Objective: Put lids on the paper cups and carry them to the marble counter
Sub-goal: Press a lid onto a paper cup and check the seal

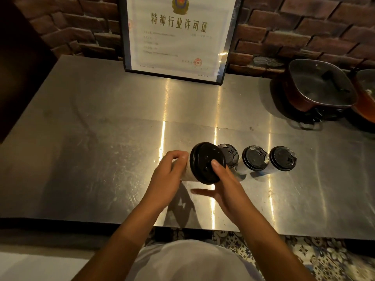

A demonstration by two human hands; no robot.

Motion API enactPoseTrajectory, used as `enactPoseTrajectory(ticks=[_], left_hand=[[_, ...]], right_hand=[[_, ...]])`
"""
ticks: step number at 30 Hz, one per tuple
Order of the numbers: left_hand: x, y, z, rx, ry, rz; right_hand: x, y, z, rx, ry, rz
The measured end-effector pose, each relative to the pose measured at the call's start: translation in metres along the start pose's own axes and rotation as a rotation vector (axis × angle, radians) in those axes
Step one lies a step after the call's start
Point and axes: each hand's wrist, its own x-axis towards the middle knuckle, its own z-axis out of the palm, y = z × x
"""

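A white paper cup (187,171) is held tilted on its side above the steel table (101,138), its black lid (205,161) facing right and toward me. My left hand (166,179) grips the cup's body. My right hand (225,185) presses its thumb on the lid's face, with the other fingers stretched out flat below the cup. Three more lidded cups stand upright in a row to the right: one (228,155) just behind the held lid, one in the middle (255,158) and one on the right (283,158).
A framed certificate (178,35) leans against the brick wall at the back. Two pots with glass lids (320,84) sit at the far right of the table. Patterned floor tiles (304,252) show below the table's front edge.
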Motion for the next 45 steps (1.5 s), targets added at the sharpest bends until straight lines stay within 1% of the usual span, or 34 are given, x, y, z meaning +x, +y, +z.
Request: enactPoseTrajectory(ticks=[2, 4, 6, 7, 8, 11, 13, 15, 17, 22, 24, 29, 34, 37, 42, 45], left_hand=[[-0.001, -0.003, -0.001, 0.025, -0.098, -0.015], [-0.001, -0.007, -0.005, 0.111, -0.173, -0.024], [0.000, -0.010, -0.010, 0.227, -0.173, -0.014], [0.001, -0.010, -0.011, 0.238, -0.155, -0.001], [0.001, -0.009, -0.010, 0.202, -0.140, 0.017], [0.000, -0.006, -0.004, -0.072, -0.077, -0.005], [-0.003, -0.008, -0.001, -0.136, -0.063, 0.009], [-0.009, -0.012, 0.001, -0.046, -0.076, 0.076], [-0.011, -0.021, 0.002, 0.030, -0.071, 0.104], [-0.004, -0.038, -0.008, 0.009, -0.012, 0.059], [0.007, -0.043, -0.015, 0.019, -0.004, 0.051], [0.043, -0.068, -0.033, 0.050, 0.105, 0.036], [0.063, -0.085, -0.041, 0.010, 0.140, -0.060], [0.069, -0.090, -0.041, -0.014, 0.176, -0.069], [0.077, -0.094, -0.043, 0.037, 0.241, -0.049], [0.082, -0.095, -0.052, 0.107, 0.199, -0.030]], right_hand=[[-0.001, 0.005, 0.002, -0.041, 0.040, 0.044], [-0.003, 0.006, 0.000, -0.173, 0.125, 0.021], [-0.004, 0.004, -0.004, -0.267, 0.176, -0.056], [-0.004, 0.003, -0.005, -0.280, 0.177, -0.082], [-0.004, 0.003, -0.006, -0.285, 0.172, -0.094], [0.000, 0.002, -0.002, -0.327, 0.197, -0.150], [0.004, 0.003, 0.002, -0.353, 0.212, -0.187], [0.009, 0.004, 0.007, -0.381, 0.185, -0.203], [0.015, 0.007, 0.012, -0.429, 0.149, -0.191], [0.032, 0.014, 0.025, -0.541, 0.054, -0.098], [0.043, 0.018, 0.031, -0.647, 0.032, -0.098], [0.083, 0.029, 0.049, -0.873, -0.028, -0.136], [0.110, 0.042, 0.053, -0.951, -0.059, -0.128], [0.117, 0.048, 0.055, -0.971, -0.051, -0.122], [0.122, 0.051, 0.056, -0.959, -0.058, -0.096], [0.126, 0.049, 0.056, -0.979, -0.071, -0.103]])
